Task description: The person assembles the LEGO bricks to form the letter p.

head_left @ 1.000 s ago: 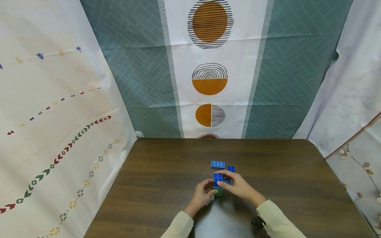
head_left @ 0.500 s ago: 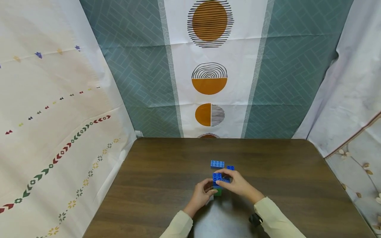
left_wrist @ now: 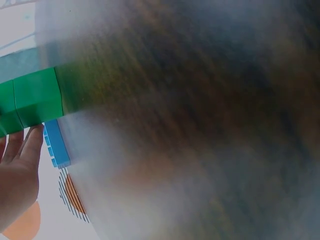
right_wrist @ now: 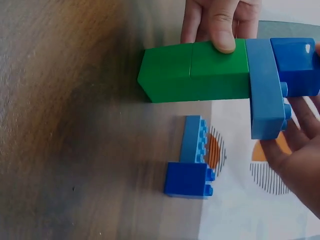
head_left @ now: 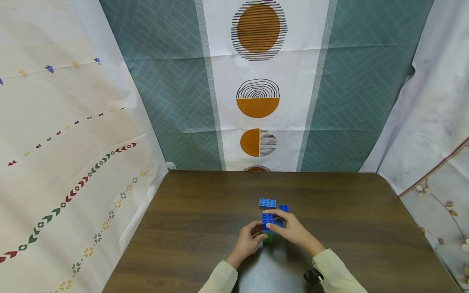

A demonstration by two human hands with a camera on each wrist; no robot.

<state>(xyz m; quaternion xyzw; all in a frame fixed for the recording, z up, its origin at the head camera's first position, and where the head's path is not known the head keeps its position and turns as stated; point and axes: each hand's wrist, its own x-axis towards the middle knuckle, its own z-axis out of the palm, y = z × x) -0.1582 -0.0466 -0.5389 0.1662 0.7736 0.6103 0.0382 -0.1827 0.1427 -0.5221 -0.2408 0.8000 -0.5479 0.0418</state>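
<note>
A tower of toy building bricks stands on the table between the two hands. Two green bricks (right_wrist: 192, 75) form its lower part, and a long light blue brick (right_wrist: 266, 95) lies across them, jutting out to one side. On top of that sits a dark blue brick (head_left: 267, 218) with studs. My left hand (head_left: 247, 242) grips the green bricks from the left, its thumb on their near face. From the right, my right hand (head_left: 293, 230) holds the dark blue brick between thumb and fingers. Other right fingers lie beside the light blue brick in the right wrist view.
Behind the tower, a loose light blue brick (head_left: 267, 203) lies on the wooden table (head_left: 205, 203). A second dark blue brick (right_wrist: 186, 179) sits close to it, partly hidden by the right hand in the head view. Patterned cloths hang behind the table and at both sides.
Both hands keep their hold on the tower. My right forearm and the black band on its wrist have shifted slightly left; the bricks look the same.
</note>
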